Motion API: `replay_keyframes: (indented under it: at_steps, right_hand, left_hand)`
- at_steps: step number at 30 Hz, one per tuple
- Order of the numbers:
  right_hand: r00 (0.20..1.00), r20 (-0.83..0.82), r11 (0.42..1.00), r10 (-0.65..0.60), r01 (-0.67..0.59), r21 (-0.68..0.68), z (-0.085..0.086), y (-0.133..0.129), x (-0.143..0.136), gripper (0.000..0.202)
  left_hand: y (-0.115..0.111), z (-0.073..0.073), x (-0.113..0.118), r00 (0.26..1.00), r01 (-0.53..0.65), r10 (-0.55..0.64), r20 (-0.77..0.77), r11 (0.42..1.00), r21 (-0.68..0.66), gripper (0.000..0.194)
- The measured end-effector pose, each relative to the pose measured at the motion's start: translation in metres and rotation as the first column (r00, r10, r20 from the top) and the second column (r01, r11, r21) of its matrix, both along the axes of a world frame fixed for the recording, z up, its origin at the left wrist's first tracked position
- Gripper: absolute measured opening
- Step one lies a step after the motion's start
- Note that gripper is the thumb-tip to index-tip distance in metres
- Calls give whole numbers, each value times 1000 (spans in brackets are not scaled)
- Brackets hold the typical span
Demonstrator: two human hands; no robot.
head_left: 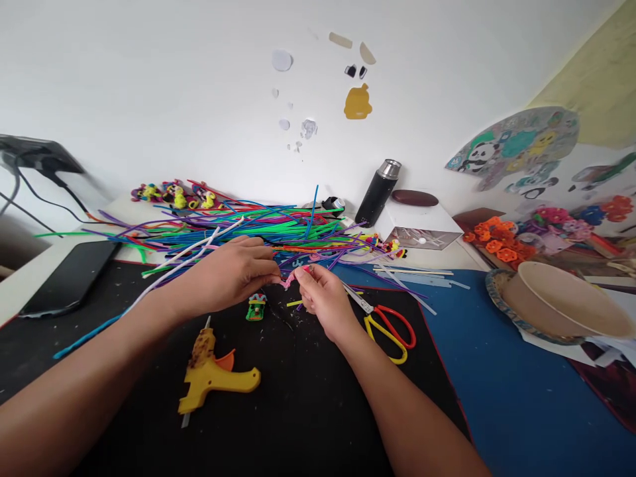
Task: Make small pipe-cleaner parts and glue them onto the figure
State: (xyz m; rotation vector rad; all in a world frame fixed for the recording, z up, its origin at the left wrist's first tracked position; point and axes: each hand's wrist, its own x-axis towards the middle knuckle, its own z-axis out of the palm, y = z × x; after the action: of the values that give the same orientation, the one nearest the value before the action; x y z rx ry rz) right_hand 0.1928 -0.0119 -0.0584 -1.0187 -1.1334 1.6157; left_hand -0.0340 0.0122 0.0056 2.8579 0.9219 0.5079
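a short pink strip [287, 283] (crinkled) slants, partly hidden.

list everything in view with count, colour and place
Pink piece: one, pink, centre
Black mat: one, black, foreground
Blue mat: one, blue, right foreground
Small figure: one, mainly green, on black mat
Glue gun: one, yellow, black mat
Scissors: one, red-yellow handles, black mat
Pipe cleaners: many, mixed, heaped behind
Figurines: several, mixed, at heap's ends
Phone: one, black, left
Socket strip: one, black, far left
Flask: one, black-silver, by wall
Box: one, white, beside flask
Case: one, dark red, on box
Sticks: several, white, on blue mat
Bowl-like item: one, cream, right
Flower crafts: several, orange and pink, right
Stickers: many, mixed, on wall
Left grip: one, bare, on pink piece
Right grip: one, bare, on pink piece
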Motion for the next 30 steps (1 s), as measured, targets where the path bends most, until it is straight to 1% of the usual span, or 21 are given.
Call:
replay_keyframes:
  at_steps: [3, 7, 12, 17, 19, 21, 24, 26, 27, 29, 30]
  right_hand:
    - [999, 41, 999, 7, -8, 34, -4, 0, -1, 54]
    - [993, 121, 998, 12, -20, 67, -9, -1, -2, 48]
    - [984, 176, 998, 7, -19, 63, -9, -1, -2, 41]
    - [977, 213, 997, 29, -44, 66, -11, -2, -3, 41]
    - [977, 208, 997, 46, -59, 57, -11, -2, -4, 41]
    - [985, 163, 997, 62, -67, 28, -11, -3, -5, 43]
    - [996, 69, 998, 59, -56, -34, -8, -3, -6, 47]
    - [999, 16, 997, 37, -36, -72, -5, -2, -6, 48]
    - [1000, -6, 996, 23, -24, -88, -4, -2, -5, 49]
    - [999, -37, 994, -10, 6, -106, -3, -1, -5, 49]
    - [999, -45, 994, -26, 21, -108, -2, -1, -5, 48]
  left_hand:
    - [-1, 0, 0, 997, 2, 3, -73, 997, 81, 33]
    - [-4, 2, 2, 994, 3, 12, -109, 991, 137, 32]
    - [-7, 5, 4, 994, -15, 30, -102, 988, 153, 26]
    - [-6, 5, 3, 996, -9, 25, -90, 985, 171, 17]
    - [-5, 4, 3, 995, -6, 24, -95, 983, 182, 17]
    - [-5, 1, 4, 996, -8, 26, -86, 981, 195, 19]
    - [-7, 1, 6, 997, -77, 72, 30, 976, 205, 22]
    - [-10, 4, 7, 978, -172, 147, 147, 970, 172, 24]
    - [-12, 5, 7, 959, -231, 202, 201, 965, 128, 26]
    - [-14, 8, 6, 907, -338, 337, 254, 940, -40, 33]
    - [-14, 9, 6, 883, -375, 401, 245, 915, -149, 36]
